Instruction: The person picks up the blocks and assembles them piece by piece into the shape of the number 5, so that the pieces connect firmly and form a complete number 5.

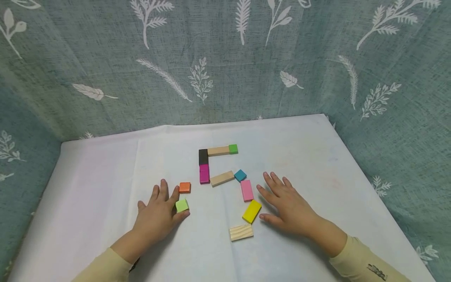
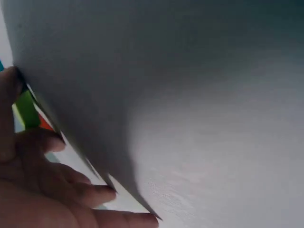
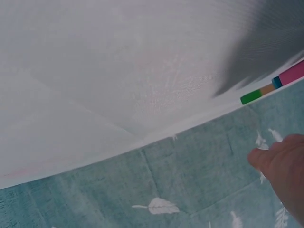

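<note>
My left hand (image 1: 157,214) rests on the white cloth with its fingers spread. A light green block (image 1: 182,206) lies between its thumb and index finger; whether they touch it I cannot tell. Just beyond is an orange block (image 1: 184,187), close to the index fingertip. In the left wrist view the light green block (image 2: 27,110) shows beside the thumb. My right hand (image 1: 289,204) lies with straight, spread fingers to the right of a yellow block (image 1: 251,211) and a pink block (image 1: 247,190), holding nothing. A pale wooden block (image 1: 241,232) sits below the yellow one.
A bent line of blocks runs from a green block (image 1: 233,149) through a wooden block (image 1: 218,151), a black block (image 1: 203,157), a magenta block (image 1: 204,174) and another wooden block (image 1: 222,178) to a blue block (image 1: 240,175). A patterned green curtain (image 1: 225,82) surrounds the table.
</note>
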`<state>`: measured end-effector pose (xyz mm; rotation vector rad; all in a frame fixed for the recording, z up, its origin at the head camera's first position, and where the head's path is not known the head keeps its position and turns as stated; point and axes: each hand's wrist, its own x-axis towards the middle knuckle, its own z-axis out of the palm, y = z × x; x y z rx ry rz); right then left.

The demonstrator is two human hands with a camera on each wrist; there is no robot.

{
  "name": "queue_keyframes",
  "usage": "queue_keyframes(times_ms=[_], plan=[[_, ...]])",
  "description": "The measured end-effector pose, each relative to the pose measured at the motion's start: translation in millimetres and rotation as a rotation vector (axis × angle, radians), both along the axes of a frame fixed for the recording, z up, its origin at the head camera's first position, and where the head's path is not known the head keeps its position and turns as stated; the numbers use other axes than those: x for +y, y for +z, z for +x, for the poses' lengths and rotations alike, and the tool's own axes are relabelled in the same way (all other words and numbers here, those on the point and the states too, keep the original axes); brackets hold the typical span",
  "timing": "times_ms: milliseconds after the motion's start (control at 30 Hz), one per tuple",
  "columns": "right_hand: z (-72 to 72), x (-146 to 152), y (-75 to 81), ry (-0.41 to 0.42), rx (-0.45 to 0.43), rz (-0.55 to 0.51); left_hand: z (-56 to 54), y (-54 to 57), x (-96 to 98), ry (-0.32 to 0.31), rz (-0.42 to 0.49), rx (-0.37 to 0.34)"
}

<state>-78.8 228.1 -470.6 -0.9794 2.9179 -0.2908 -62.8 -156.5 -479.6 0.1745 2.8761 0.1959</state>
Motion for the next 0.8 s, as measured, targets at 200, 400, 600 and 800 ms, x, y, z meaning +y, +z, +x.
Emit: queue_keyframes(times_ms=[200,400,600,800], plan=[[0.6,4.5,-1.6,-0.005,-0.012,0.009,39.2,12.2,28.6,-0.106,-0.049,-0.049],[-1.7,6.6,-2.9,-0.027,-0.005,0.023,49.9,21.4,75.1,-0.244,-0.084,-0.089],[-2.5,3.3,-4.6,-0.020,-0.010,0.029,47.6,16.4,97.6,-0.300,-0.190,-0.041],[-1.0,3.3,-2.5,-0.024,-0.008,0.038,50.6,12.9,104.6,-0.307,-0.248,0.011]])
